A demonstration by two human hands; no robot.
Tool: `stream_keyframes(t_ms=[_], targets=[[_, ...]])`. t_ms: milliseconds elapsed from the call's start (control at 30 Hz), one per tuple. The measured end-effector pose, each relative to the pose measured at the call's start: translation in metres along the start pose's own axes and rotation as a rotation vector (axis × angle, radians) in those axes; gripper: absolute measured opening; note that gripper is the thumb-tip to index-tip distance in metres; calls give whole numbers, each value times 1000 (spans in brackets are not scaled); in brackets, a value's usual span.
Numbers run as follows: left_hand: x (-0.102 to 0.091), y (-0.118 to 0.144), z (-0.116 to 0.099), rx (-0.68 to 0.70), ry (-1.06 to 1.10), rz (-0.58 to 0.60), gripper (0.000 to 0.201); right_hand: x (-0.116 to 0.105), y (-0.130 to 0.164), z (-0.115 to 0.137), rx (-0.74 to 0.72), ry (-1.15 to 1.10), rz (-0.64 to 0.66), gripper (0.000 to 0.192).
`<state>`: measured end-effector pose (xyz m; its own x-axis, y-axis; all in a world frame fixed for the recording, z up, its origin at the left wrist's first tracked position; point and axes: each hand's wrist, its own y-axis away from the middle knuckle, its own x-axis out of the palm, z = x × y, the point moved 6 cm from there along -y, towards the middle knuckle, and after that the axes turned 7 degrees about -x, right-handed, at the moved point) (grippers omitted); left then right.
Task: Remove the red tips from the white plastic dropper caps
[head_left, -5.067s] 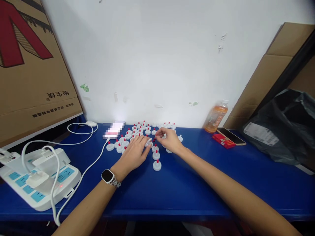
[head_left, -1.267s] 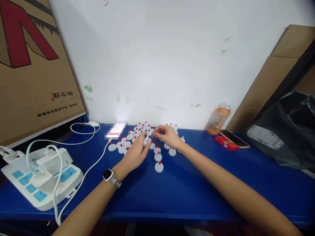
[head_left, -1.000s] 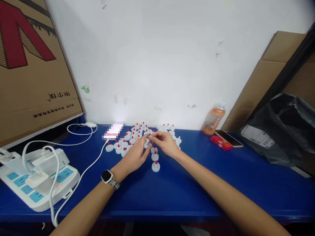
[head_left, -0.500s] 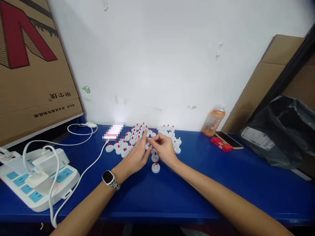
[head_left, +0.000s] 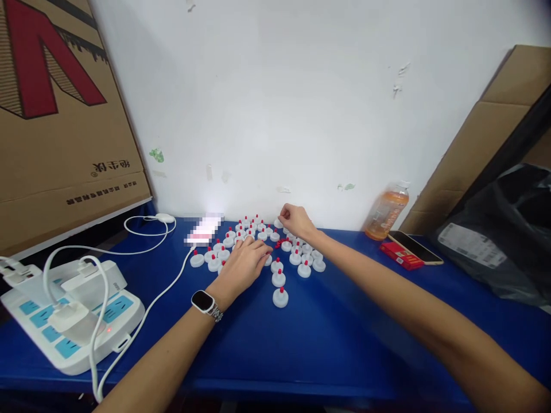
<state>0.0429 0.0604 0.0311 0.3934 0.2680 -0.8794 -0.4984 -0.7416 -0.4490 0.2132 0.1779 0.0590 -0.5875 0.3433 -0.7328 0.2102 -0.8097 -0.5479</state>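
Several small white caps with red tips (head_left: 280,297) stand in a cluster on the blue table (head_left: 327,344), most of them near the wall. My left hand (head_left: 244,261), with a watch on its wrist, lies palm down at the cluster's near side. Its fingertips touch a cap (head_left: 267,260), and what is under the palm is hidden. My right hand (head_left: 295,220) reaches to the back of the cluster by the wall. Its fingers are pinched on a white cap (head_left: 279,223). A few loose red tips (head_left: 279,244) lie between the hands.
A white power strip (head_left: 73,312) with plugs and white cables sits at the left, below a leaning cardboard box (head_left: 55,115). A lit phone (head_left: 202,229) lies by the wall. At the right are an orange bottle (head_left: 386,211), a red pack (head_left: 398,256), another phone (head_left: 415,246) and a black bag (head_left: 503,241).
My hands were together over the middle of the cluster. Now my right hand has moved back to the caps by the wall, and my left hand has dropped flat onto the table.
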Motion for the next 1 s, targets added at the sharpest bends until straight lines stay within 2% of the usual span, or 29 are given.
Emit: stream_keyframes(t_ms=[67,167,333,433,567,700,833,900,1000], targets=[[-1,0,2,-4,-8,7,23,18,-8,-7,17,104,98,6],[-3,2,8,-23,-19,-3,22,33,-14,-8,32,140,166,7],[-9,7,16,-48,-81,-37,21,38,-16,-3,33,99,216,5],[-14,10,14,-48,-85,-78,24,26,-5,-3,36,90,195,16],[-16,10,8,-38,-58,-87,22,2,23,5,-36,101,176,17],[-16,9,1,-17,-16,-91,20,-19,58,27,-104,95,144,17],[-16,12,-6,-2,19,-75,21,-30,86,48,-167,66,121,15],[-16,14,-8,6,34,-70,21,-35,91,45,-161,78,94,16],[-19,11,-10,23,49,-83,22,-44,83,22,-60,101,42,17]])
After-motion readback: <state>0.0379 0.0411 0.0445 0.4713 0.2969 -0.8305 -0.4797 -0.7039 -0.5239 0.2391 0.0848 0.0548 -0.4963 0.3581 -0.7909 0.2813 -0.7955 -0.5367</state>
